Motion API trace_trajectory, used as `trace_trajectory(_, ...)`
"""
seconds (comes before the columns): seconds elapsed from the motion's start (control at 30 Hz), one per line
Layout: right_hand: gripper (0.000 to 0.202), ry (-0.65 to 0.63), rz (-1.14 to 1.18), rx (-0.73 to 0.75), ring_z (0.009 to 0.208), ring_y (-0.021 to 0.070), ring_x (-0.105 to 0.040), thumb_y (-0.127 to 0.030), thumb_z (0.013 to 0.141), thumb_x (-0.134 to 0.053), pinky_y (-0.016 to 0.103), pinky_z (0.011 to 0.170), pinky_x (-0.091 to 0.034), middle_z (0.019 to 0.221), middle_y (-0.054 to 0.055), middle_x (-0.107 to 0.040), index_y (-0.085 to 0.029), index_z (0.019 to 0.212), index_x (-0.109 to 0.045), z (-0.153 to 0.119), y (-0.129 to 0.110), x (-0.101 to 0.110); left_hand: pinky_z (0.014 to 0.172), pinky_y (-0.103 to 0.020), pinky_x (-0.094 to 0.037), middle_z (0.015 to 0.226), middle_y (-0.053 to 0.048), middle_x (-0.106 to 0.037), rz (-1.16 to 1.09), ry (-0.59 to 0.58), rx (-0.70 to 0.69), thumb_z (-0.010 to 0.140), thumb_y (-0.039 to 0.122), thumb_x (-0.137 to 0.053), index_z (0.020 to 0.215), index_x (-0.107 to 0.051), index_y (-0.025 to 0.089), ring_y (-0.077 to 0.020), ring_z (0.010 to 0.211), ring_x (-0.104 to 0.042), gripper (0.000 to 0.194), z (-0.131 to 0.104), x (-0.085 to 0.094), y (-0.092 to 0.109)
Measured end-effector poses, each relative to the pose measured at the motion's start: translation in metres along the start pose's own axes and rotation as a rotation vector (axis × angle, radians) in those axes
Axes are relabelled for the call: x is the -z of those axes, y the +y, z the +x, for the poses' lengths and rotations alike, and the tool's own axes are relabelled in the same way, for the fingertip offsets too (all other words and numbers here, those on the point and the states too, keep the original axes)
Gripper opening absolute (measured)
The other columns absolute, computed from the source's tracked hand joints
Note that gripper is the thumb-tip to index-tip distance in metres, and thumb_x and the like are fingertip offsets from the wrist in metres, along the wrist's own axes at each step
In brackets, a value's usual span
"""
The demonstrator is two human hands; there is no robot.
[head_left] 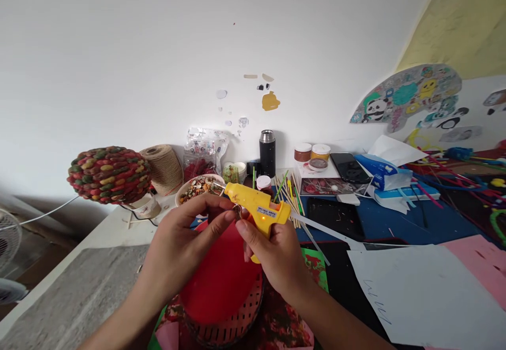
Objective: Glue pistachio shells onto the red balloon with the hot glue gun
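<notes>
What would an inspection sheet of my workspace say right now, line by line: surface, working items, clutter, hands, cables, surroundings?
Surface: pale tabletop at left, partly under a grey sheet; blue covering at right.
Working items: yellow glue gun, small light glowing; red rounded piece below the hands, hiding part of a slotted basket.
Clutter: multicoloured ball, twine spool, black flask, phone, loose papers.
Left hand: fingers bent near the nozzle; any grip unclear.
Right hand: grips the glue gun.
Cables: white cord at left; dark cord below the ball.
Surroundings: white wall with stickers; fan at the left edge.
Other people: nothing seen.
</notes>
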State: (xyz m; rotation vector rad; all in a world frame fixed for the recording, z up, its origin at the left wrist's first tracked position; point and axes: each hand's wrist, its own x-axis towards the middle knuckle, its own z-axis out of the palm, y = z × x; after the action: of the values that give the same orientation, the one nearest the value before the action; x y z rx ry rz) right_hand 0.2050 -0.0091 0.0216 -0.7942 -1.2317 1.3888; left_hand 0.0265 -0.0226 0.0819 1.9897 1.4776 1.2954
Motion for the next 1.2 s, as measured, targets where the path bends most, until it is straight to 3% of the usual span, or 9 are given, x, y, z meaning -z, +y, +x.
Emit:
trace_trajectory(0.27,0.038,0.011,-0.011,-0.006,0.049,0.0125,-0.056,-0.057,0.095,-0.083,0.024,0.052,-0.045,0.056,-0.004,-0.063,-0.019,0.093,-0.078,-0.002,0.007,-0.001,0.070,-0.029,-0.058,0.085,0.002,-0.083,0.132,0.081,-0.071,0.099,0.036,-0.076,0.093,-0.085,0.030,-0.0195,0.076,-0.073,0.012,-0.007,0.000,-0.003)
trace_trajectory(0.43,0.039,0.015,-0.015,-0.004,0.047,0.0136,-0.057,-0.059,0.094,-0.083,0.024,0.050,-0.046,0.056,-0.004,-0.063,-0.020,0.095,-0.079,-0.002,0.007,-0.001,0.069,-0.031,-0.060,0.086,0.000,-0.086,0.146,0.087,-0.047,0.094,0.038,-0.077,0.087,-0.085,0.029,-0.0218,0.074,-0.075,0.014,-0.004,0.000,0.000)
trace_trajectory(0.7,0.036,0.003,-0.018,0.031,0.047,0.0138,-0.056,-0.058,0.094,-0.083,0.024,0.049,-0.047,0.055,-0.005,-0.060,-0.022,0.093,-0.078,-0.002,0.003,-0.003,0.058,-0.029,-0.059,0.073,-0.002,-0.083,0.074,0.039,0.067,0.088,0.043,-0.076,0.082,-0.084,0.026,-0.0220,0.063,-0.074,0.020,0.001,0.004,0.006)
trace_trajectory(0.97,0.038,0.023,-0.022,0.018,0.047,0.0141,-0.056,-0.058,0.095,-0.080,0.026,0.052,-0.046,0.054,-0.004,-0.061,-0.020,0.090,-0.077,-0.002,0.003,0.000,0.058,-0.027,-0.056,0.074,-0.002,-0.080,0.077,0.013,0.048,0.092,0.042,-0.072,0.081,-0.081,0.024,-0.0198,0.064,-0.071,0.023,0.003,0.006,0.006)
trace_trajectory(1.07,0.044,0.022,-0.018,0.014,0.049,0.0151,-0.057,-0.061,0.096,-0.079,0.027,0.052,-0.048,0.052,-0.003,-0.058,-0.022,0.078,-0.071,-0.001,0.002,0.001,0.058,-0.026,-0.055,0.074,-0.002,-0.080,0.072,-0.072,-0.002,0.094,0.038,-0.071,0.079,-0.079,0.025,-0.0194,0.064,-0.071,0.021,-0.001,0.011,0.010)
trace_trajectory(1.2,0.049,0.090,-0.011,0.019,0.048,0.0155,-0.056,-0.066,0.093,-0.081,0.028,0.050,-0.049,0.054,-0.002,-0.059,-0.024,0.072,-0.067,0.003,0.000,0.004,0.061,-0.027,-0.057,0.071,0.000,-0.078,0.079,-0.325,-0.129,0.093,0.027,-0.074,0.081,-0.081,0.029,-0.0187,0.062,-0.069,0.015,-0.012,0.012,0.018)
